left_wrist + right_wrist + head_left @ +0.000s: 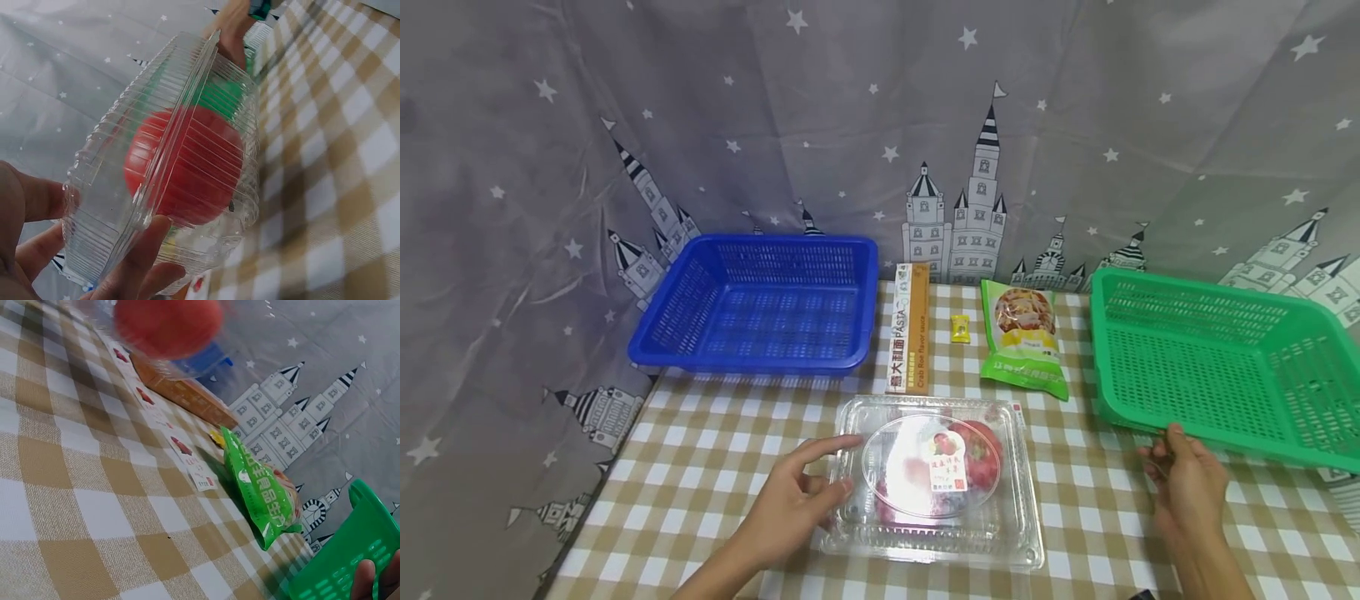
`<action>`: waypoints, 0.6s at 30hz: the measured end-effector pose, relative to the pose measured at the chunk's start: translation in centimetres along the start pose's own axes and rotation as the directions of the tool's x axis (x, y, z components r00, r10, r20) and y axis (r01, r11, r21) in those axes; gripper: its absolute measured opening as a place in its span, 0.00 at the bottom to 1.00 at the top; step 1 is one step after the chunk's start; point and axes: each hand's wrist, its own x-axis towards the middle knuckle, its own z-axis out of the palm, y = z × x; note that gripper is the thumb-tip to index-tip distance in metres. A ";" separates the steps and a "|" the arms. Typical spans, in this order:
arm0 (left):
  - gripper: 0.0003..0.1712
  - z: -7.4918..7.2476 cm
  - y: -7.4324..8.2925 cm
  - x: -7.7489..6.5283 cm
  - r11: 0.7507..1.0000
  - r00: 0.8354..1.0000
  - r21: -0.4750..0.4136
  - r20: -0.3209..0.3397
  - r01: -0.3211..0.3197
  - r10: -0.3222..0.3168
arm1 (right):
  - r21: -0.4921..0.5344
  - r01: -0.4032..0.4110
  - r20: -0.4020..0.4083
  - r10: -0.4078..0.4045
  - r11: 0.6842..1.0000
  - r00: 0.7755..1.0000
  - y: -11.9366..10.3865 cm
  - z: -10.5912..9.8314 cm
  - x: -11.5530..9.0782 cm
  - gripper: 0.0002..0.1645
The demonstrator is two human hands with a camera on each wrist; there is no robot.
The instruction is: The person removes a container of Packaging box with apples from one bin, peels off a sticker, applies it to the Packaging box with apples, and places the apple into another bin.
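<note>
My left hand [793, 504] grips the left side of a clear plastic clamshell box [1022, 500], thumb and fingers at its edge. A red round fruit [187, 165] shows through the ribbed wall in the left wrist view. The lid bears a white label [948, 461], and glare covers part of the contents. In the right wrist view the box appears raised over the tablecloth. My right hand [1187, 483] pinches the near rim of a green plastic basket [1195, 427], thumb on top and the other fingers curled below. Only fingertips [362, 579] of that hand show in its wrist view.
A blue basket [752, 364] stands at the back left. Between the baskets lie a pasta box [910, 329], a small yellow packet [960, 328] and a green food bag [1024, 337]. White cards with red pictures [190, 462] lie on the checked tablecloth [700, 483]. A grey curtain [850, 125] hangs behind.
</note>
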 end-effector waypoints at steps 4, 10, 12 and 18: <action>0.27 0.2 0.9 1.3 1.000 1.000 -0.023 -0.014 0.008 -0.008 | -0.016 -0.009 0.004 0.009 1.000 1.000 0.0 0.0 0.0 0.20; 0.28 1.0 2.7 3.9 0.999 1.000 -0.035 -0.015 -0.014 0.013 | -0.027 -0.004 0.034 0.005 1.000 0.999 -0.1 -0.2 -0.1 0.21; 0.28 1.5 3.3 5.0 0.999 1.000 -0.047 -0.014 -0.021 0.021 | -0.033 -0.003 0.039 0.004 0.999 0.999 -0.1 -0.3 -0.1 0.21; 0.29 3.2 5.1 8.2 0.997 0.998 -0.055 -0.011 -0.057 0.056 | -0.067 -0.006 0.038 0.009 0.998 0.999 -0.1 -0.4 -0.2 0.20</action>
